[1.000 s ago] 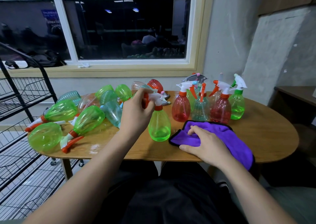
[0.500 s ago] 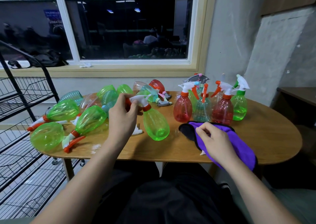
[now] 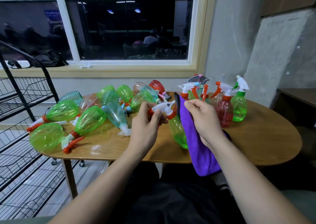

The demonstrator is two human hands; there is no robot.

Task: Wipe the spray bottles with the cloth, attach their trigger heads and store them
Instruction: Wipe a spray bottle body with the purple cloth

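My left grip pinches the white-and-orange trigger head of a green bottle, which hangs tilted above the surface, while my right grip curls tight on the purple cloth hanging just beside the bottle and covering its right edge.
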